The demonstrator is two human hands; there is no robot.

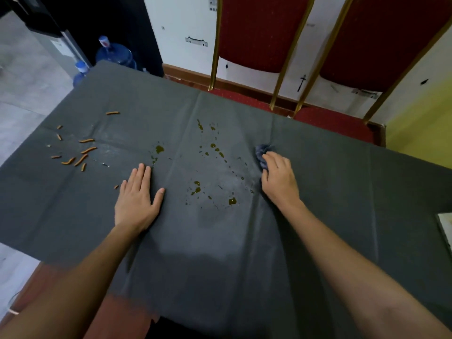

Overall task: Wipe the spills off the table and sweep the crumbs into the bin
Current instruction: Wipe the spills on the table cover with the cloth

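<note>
A: Entry: wiping step. Layout, please. The clock lies flat on the tabletop, 12 away from the person.

B: A grey tablecloth covers the tabletop. The left hand is at 8 o'clock of the stained patch, fingers straight, palm flat on the fabric, holding nothing. The right hand is at 3 o'clock, fingers curled over a bunched blue-grey rag and gripping it against the tablecloth. The crumbs are out at 9 to 10 o'clock, well apart from the rag. The spills are scattered between the two hands. The bin is not in view.

A: How should the wipe be done?

B: My judgement is a pass from 3 toward 9.
- The tablecloth looks loose and creased, so the flat left hand should pin it while the rag travels, or the fabric may ruck up.
- Blot the bigger pools first, then use short overlapping strokes.
- Turn the rag to a clean face between strokes.
- Stop short of the crumbs. If they get wet they would smear instead of sweeping.

A: Materials?

B:
- **Tablecloth:** thin and matte, with fold creases running 12 to 6. There is a duller patch near centre, and I cannot tell whether it is damp.
- **Rag:** soft and crumpled, with no set shape.
- **Crumbs:** orange, short curved sticks that look dry, with a few pale specks among them.
- **Spills:** yellow-brown, glossy, and beaded on the fabric. They range from small pools to pin dots. They are probably oily or syrupy, so they are likely to streak.
</note>
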